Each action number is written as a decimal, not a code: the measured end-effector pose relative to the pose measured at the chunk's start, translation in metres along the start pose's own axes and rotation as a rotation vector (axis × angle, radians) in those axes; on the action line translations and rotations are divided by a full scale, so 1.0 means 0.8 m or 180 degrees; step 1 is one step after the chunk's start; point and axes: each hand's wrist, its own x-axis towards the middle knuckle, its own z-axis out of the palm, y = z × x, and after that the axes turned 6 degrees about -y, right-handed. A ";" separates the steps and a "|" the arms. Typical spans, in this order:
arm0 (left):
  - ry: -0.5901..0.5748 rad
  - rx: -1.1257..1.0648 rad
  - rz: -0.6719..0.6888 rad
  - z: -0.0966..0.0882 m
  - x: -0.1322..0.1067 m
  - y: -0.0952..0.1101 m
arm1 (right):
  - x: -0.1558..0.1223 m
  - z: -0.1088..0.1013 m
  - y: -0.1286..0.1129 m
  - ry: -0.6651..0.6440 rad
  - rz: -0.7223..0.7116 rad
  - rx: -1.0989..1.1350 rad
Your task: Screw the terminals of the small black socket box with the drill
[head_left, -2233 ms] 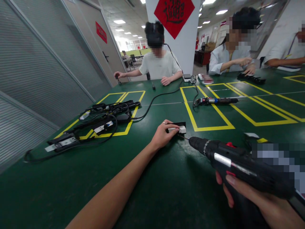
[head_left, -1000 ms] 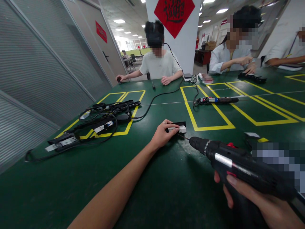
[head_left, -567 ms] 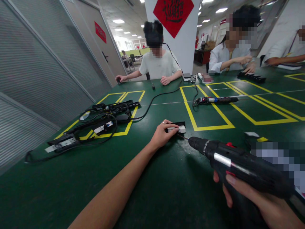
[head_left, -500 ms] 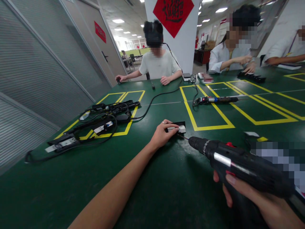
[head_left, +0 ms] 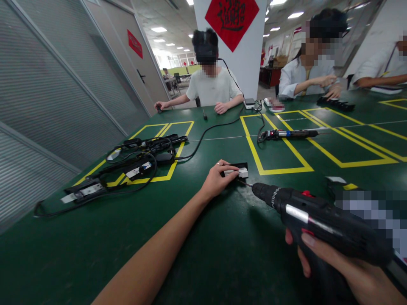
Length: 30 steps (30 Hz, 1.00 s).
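Observation:
My left hand [head_left: 218,178] is closed on a small black part with a white label [head_left: 243,172], holding it against the green table. My fingers hide much of that part. Wrapped around the grip of a black cordless drill [head_left: 321,220] is my right hand [head_left: 346,262]. The drill lies level and points left, and its thin bit [head_left: 244,183] reaches to the near side of the black part, by my left fingertips. Whether the bit's tip touches the part I cannot tell.
Black adapters with cables [head_left: 140,165] lie in a yellow-taped area at left. A pen-shaped electric screwdriver [head_left: 289,133] rests beyond the drill. A cable [head_left: 206,129] crosses the table. Co-workers [head_left: 210,87] sit across the far edge. A blurred-out item [head_left: 372,216] lies at right.
Almost nothing differs. The view has shifted very slightly; both hands, the drill and the black part keep their places.

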 end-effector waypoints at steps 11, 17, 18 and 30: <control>0.0027 0.0015 0.0022 0.002 0.000 -0.002 | 0.004 -0.005 0.009 -0.0165 -0.0036 -0.0059; 0.0031 0.0017 -0.0024 0.002 0.001 -0.002 | 0.005 -0.009 0.015 -0.0157 -0.0185 -0.0127; 0.0036 0.0015 -0.0020 0.002 0.001 -0.002 | 0.005 -0.010 0.014 -0.0159 -0.0205 -0.0157; 0.0016 0.0014 -0.0001 0.000 0.000 -0.002 | 0.005 -0.010 0.016 -0.0221 -0.0045 -0.0082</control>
